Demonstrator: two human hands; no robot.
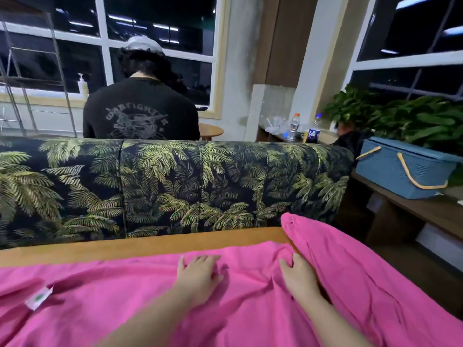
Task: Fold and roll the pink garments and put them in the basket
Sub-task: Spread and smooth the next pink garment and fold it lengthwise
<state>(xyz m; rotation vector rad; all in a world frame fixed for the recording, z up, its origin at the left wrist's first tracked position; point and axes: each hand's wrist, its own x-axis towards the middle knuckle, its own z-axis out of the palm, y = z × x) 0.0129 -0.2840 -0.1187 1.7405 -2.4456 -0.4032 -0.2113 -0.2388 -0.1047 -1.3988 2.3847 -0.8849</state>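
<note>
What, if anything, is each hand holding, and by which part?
The right hand grips a fold of the pink garment near the table's far edge. The left hand only rests on the cloth.

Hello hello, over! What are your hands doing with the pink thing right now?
Left hand flat on pink garment. Right hand bunching a fold. Garment spread on table, not rolled. Basket off right, lid shut.
</note>
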